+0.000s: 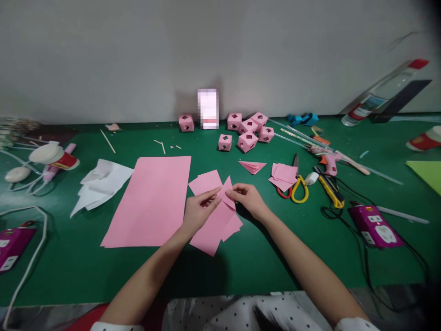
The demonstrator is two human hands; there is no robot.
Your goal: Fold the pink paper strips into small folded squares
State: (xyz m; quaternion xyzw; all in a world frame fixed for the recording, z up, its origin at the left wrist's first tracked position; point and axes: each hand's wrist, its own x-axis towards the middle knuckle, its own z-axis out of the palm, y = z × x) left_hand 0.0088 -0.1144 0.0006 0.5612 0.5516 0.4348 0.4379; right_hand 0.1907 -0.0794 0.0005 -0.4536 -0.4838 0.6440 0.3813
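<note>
Both my hands pinch a small pink paper square (225, 194), tilted and lifted just above a loose pile of pink squares (215, 225) on the green table (262, 257). My left hand (199, 210) grips its left corner with thumb and fingers closed. My right hand (248, 197) grips its right side, fingers curled. A large pink sheet (151, 200) lies just left of my left hand.
Several folded pink paper cubes (246, 129) stand at the back by the wall. To the right lie a folded pink triangle (252, 166), a stack of pink squares (284, 177), scissors (298, 186), a utility knife (330, 189), a glue gun (329, 161) and a purple power strip (375, 226). White paper scraps (99, 184) lie left.
</note>
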